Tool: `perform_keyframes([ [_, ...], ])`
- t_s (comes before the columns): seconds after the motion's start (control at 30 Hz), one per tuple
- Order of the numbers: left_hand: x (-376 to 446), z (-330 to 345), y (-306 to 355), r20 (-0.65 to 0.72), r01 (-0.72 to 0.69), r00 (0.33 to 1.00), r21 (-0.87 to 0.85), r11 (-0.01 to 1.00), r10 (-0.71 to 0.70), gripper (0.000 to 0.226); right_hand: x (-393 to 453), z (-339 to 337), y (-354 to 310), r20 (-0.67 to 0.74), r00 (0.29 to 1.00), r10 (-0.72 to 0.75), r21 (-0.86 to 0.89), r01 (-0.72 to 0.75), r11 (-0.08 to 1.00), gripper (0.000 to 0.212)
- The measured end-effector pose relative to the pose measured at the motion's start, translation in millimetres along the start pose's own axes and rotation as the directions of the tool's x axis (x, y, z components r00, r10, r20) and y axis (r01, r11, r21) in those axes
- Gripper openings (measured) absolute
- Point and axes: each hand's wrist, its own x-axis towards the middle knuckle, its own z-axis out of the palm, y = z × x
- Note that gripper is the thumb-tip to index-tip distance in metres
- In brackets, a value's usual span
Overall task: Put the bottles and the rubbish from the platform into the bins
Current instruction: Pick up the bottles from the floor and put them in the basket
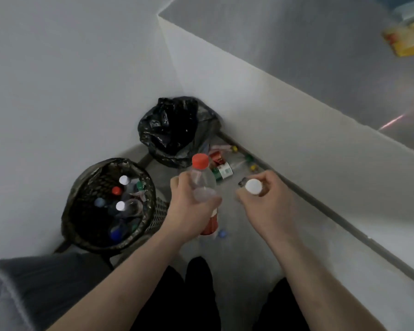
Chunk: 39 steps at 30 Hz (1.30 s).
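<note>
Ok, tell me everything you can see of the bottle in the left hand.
The bottle is clear plastic with a red cap on top and a red label low on its body, partly hidden by the wrist. It looks empty, though blur makes that unsure. It stands roughly upright, cap pointing away from the person. The left hand grips it round the middle, fingers curled about it. It is held in the air above the floor, to the right of the mesh bin. Nothing else touches it.
</note>
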Motion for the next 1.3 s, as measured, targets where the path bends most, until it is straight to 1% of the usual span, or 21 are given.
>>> perform_keyframes([
  [0.07,-10,-4,2,-0.075,0.082,0.994,0.008,0.997,-0.081,0.05,-5,-5,-7,0.003,0.999,0.039,0.077,-0.039,0.996,0.026],
  [0.13,-27,-11,6,-0.108,0.187,0.976,-0.046,0.981,-0.191,0.052,-22,-12,-22,0.047,0.997,0.068,0.097,-0.073,0.993,0.024],
  [0.2,-50,-24,12,-0.115,0.259,0.956,-0.095,0.961,-0.269,0.051,-43,-23,-42,0.076,0.994,0.077,0.032,-0.08,0.996,0.024],
  [0.23,-63,-32,17,-0.116,0.286,0.948,-0.1,0.953,-0.297,0.052,-51,-30,-52,0.089,0.993,0.077,-0.019,-0.076,0.997,0.023],
  [0.3,-87,-53,28,-0.114,0.352,0.925,-0.093,0.931,-0.361,0.052,-61,-50,-78,0.156,0.984,0.09,-0.116,-0.072,0.991,0.023],
  [0.37,-105,-79,40,-0.121,0.399,0.904,-0.106,0.911,-0.41,0.052,-62,-70,-111,0.243,0.967,0.08,-0.235,-0.021,0.972,0.024],
  [0.43,-117,-107,50,-0.142,0.424,0.884,-0.155,0.892,-0.445,0.048,-63,-83,-142,0.333,0.941,0.06,-0.33,0.057,0.942,0.025],
  [0.5,-125,-136,62,-0.182,0.456,0.851,-0.211,0.865,-0.493,0.041,-66,-87,-171,0.414,0.91,0.028,-0.393,0.15,0.907,0.025],
  [0.57,-132,-162,67,-0.24,0.48,0.808,-0.263,0.837,-0.538,0.034,-70,-82,-195,0.475,0.88,0.001,-0.419,0.226,0.879,0.025],
  [0.67,-133,-197,61,-0.347,0.501,0.74,-0.288,0.817,-0.576,0.032,-73,-62,-220,0.523,0.851,-0.046,-0.411,0.298,0.861,0.026],
  [0.73,-131,-220,50,-0.39,0.479,0.708,-0.347,0.806,-0.588,0.024,-73,-41,-233,0.518,0.854,-0.05,-0.421,0.306,0.854,0.028],
  [0.83,-122,-252,30,-0.408,0.478,0.654,-0.429,0.766,-0.637,0.025,-69,-5,-248,0.489,0.871,-0.044,-0.463,0.302,0.834,0.033],
  [0.97,-103,-288,0,-0.43,0.495,0.598,-0.465,0.734,-0.676,0.032,-67,42,-265,0.519,0.853,-0.059,-0.467,0.34,0.816,0.037],
  [1.03,-92,-302,-12,-0.435,0.497,0.589,-0.468,0.73,-0.681,0.039,-67,65,-272,0.553,0.831,-0.057,-0.454,0.358,0.816,0.037],
  [1.13,-77,-310,-32,-0.413,0.538,0.583,-0.449,0.714,-0.7,0.043,-64,91,-276,0.589,0.805,-0.071,-0.433,0.388,0.813,0.038],
  [1.2,-66,-313,-48,-0.393,0.567,0.579,-0.435,0.699,-0.714,0.041,-63,109,-277,0.611,0.788,-0.078,-0.429,0.412,0.804,0.038],
  [1.3,-48,-311,-71,-0.362,0.614,0.587,-0.384,0.689,-0.724,0.03,-59,130,-278,0.641,0.764,-0.073,-0.436,0.441,0.785,0.037],
])
